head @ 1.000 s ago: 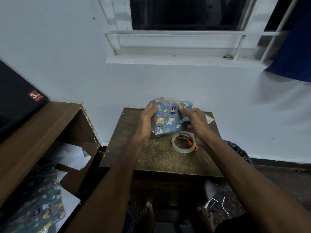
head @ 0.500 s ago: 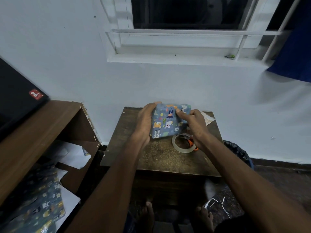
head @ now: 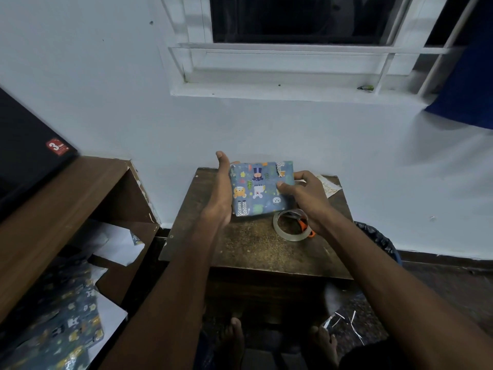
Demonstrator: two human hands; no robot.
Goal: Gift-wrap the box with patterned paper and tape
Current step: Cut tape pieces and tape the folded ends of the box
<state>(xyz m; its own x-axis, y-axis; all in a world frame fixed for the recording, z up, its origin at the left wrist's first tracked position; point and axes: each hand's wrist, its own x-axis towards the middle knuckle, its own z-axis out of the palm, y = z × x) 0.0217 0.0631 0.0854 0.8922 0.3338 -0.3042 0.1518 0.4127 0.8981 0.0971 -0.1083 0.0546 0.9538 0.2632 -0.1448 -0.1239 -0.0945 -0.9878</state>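
The box (head: 260,189), covered in blue paper printed with cartoon animals, lies tilted on the far part of the small wooden table (head: 248,247). My left hand (head: 221,188) lies flat against its left side with the fingers straight. My right hand (head: 304,193) grips its right edge, thumb on top of the paper. A roll of clear tape (head: 290,228) lies on the table just in front of the box, under my right wrist.
Orange-handled scissors (head: 305,227) lie inside and beside the tape roll. A paper scrap (head: 329,185) sits at the table's far right corner. A wooden shelf unit (head: 80,193) at left holds spare patterned paper (head: 66,324). A dark bin (head: 378,239) stands right of the table.
The box has been turned and lowered from upright toward flat on the table. My left hand went from gripping its left edge to lying straight along it.
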